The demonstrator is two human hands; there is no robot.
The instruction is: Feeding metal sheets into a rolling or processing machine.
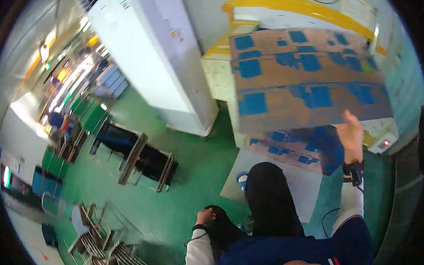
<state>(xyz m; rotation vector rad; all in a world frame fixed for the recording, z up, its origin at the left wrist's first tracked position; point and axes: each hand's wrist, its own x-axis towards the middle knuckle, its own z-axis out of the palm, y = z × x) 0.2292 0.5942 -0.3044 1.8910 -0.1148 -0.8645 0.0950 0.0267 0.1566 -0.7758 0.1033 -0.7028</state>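
Note:
A large brown board with blue patches [278, 107] is tilted up in front of me on the right. At its near right edge, my right hand [352, 135] grips it with the fingers over the top face. Below it is a second brown piece with similar blue patches [286, 151], partly hidden by the first. My left hand [206, 216] rests on my dark-trousered left leg [222, 226], its fingers loosely laid there and holding nothing that I can see. Both wrists wear dark bands with cables.
Behind the board stands a pale cabinet edged with yellow tape [217, 79]. A tall white floor-standing unit [154, 60] is left of it. Black-topped chairs or benches [136, 153] and stacked metal-framed items [96, 240] stand left. A light sheet [308, 192] lies on the green floor.

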